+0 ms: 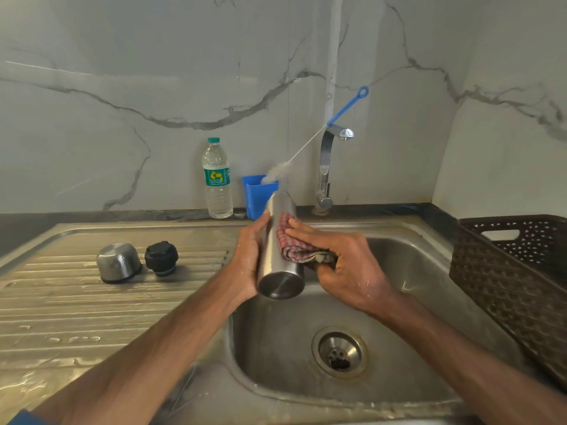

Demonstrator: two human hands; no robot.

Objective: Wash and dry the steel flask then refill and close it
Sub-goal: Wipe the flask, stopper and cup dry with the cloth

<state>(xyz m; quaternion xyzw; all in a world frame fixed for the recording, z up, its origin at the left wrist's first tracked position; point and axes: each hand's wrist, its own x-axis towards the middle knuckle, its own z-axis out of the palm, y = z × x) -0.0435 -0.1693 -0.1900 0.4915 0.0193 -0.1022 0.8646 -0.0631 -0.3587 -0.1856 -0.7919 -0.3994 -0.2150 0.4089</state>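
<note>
1. The left hand [251, 256] grips the flask [274, 240] from its left side, with fingers curled round the steel body and the palm near the base.
2. The flask is held in the air between the two hands, above the sink [414, 271]. It tilts with its base toward the person and its top toward the wall.
3. The right hand [346, 268] holds a red checked cloth [291, 243] bunched under its palm. Its fingers lie over the cloth and press it against the right side of the flask.
4. Both hands and forearms show wet drops.
5. Below the right hand, in the bottom of the sink, sits the drain [340, 352].
6. Left of the left hand, well apart from it, a steel cap [119, 262] stands mouth down on the ribbed drainboard [76, 302]. A black stopper [161, 258] stands just beside the cap, on the side nearer the hands.
7. Beyond the hands, against the wall, a blue holder [257, 194] stands on the worktop, partly hidden by the top of the flask. A brush [276, 174] leans out of it, bristles down, with its blue handle up past the tap [325, 167].
8. Left of the holder, just beside it, stands a clear water bottle [217, 179] with a green cap and label.
9. The tap rises behind the sink, beyond the right hand.
10. Right of the right hand, past the sink's rim, sits a dark brown basket [515, 277].
</note>
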